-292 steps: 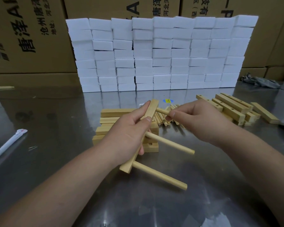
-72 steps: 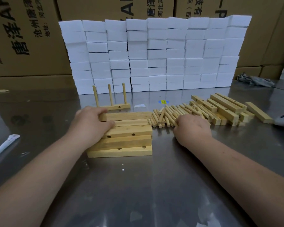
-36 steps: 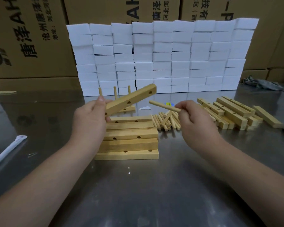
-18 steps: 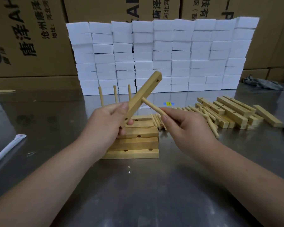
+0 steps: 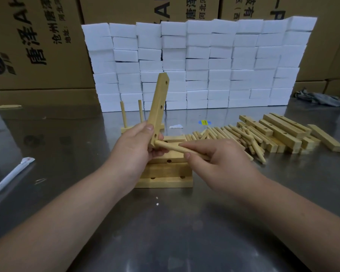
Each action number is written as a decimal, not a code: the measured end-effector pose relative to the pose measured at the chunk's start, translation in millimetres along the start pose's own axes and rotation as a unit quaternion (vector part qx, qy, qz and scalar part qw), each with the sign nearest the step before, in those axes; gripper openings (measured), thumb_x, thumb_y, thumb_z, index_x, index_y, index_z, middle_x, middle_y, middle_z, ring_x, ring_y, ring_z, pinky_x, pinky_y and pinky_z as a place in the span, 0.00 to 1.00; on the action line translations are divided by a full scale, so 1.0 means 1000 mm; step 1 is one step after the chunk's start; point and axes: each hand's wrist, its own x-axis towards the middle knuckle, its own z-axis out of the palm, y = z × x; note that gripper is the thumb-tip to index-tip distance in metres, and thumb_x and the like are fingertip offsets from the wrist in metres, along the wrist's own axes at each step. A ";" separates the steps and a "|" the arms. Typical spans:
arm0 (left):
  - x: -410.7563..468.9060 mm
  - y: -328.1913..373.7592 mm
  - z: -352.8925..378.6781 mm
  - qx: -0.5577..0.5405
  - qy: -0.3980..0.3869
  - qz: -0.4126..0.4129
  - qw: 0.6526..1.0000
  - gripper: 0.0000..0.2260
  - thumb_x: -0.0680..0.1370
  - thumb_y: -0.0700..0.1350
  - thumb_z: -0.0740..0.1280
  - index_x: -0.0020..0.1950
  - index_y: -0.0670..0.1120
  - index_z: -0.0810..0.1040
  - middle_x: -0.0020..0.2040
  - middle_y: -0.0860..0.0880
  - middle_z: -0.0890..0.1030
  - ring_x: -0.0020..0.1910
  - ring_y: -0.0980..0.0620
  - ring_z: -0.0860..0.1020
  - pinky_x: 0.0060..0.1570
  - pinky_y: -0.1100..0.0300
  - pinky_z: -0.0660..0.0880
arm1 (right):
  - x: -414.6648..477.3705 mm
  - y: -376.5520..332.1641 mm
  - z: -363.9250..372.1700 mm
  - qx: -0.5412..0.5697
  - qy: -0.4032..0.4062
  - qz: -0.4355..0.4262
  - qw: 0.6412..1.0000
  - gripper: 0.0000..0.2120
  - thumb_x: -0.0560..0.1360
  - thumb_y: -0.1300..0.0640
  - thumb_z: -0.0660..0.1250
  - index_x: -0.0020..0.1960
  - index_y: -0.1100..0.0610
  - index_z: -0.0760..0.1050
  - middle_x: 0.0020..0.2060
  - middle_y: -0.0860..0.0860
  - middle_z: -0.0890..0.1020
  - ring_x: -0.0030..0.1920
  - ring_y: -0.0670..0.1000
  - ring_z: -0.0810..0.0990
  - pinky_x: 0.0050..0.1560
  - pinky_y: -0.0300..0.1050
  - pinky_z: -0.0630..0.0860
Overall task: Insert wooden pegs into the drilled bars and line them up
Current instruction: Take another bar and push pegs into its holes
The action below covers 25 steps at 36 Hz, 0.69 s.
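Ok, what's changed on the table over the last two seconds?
The left hand took a bar off the stack, lifted it and tipped it nearly upright. The right hand picked a peg from the peg pile and brought its tip to the bar's lowest hole. The pegged bar behind and the loose bars stayed put.

A stack of bars (image 5: pixel 165 181) lies on the bench (image 5: pixel 165 232) before you, with a pegged bar (image 5: pixel 124 130) standing just behind it. Right of the stack come the loose pegs (image 5: pixel 224 132), then a heap of bars (image 5: pixel 279 132), with a wall of blocks (image 5: pixel 204 65) behind all. Above the stack your left hand (image 5: pixel 134 146) holds a single bar (image 5: pixel 159 103), and your right hand (image 5: pixel 220 160) a single peg (image 5: pixel 169 147).
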 end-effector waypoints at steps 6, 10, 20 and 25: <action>-0.001 -0.002 -0.001 0.020 -0.018 0.004 1.000 0.11 0.82 0.42 0.53 0.48 0.45 0.75 0.27 0.51 0.79 0.30 0.55 0.80 0.35 0.62 0.79 | 0.000 0.001 -0.002 0.019 0.005 0.014 1.000 0.16 0.74 0.52 0.64 0.47 0.28 0.67 0.30 0.38 0.78 0.30 0.42 0.74 0.32 0.43 0.72; 0.001 -0.002 -0.001 0.015 -0.015 -0.012 1.000 0.11 0.82 0.42 0.54 0.47 0.51 0.74 0.27 0.51 0.79 0.29 0.52 0.81 0.29 0.64 0.77 | 0.002 0.000 -0.003 0.026 -0.004 0.025 0.999 0.15 0.73 0.53 0.65 0.45 0.31 0.70 0.31 0.34 0.79 0.34 0.39 0.76 0.36 0.42 0.75; -0.005 0.001 -0.004 0.085 -0.053 0.013 0.995 0.10 0.82 0.43 0.51 0.53 0.49 0.72 0.34 0.50 0.82 0.21 0.51 0.75 0.23 0.62 0.73 | -0.001 -0.007 -0.004 0.026 -0.010 0.009 1.000 0.17 0.73 0.52 0.64 0.48 0.28 0.67 0.38 0.43 0.82 0.38 0.46 0.79 0.42 0.52 0.79; -0.007 -0.002 -0.004 0.142 -0.043 0.041 0.988 0.11 0.82 0.45 0.52 0.52 0.46 0.74 0.35 0.54 0.81 0.18 0.54 0.70 0.24 0.68 0.69 | -0.001 -0.008 -0.004 0.036 -0.005 0.004 0.999 0.16 0.73 0.47 0.65 0.48 0.26 0.64 0.39 0.43 0.81 0.39 0.45 0.79 0.43 0.52 0.79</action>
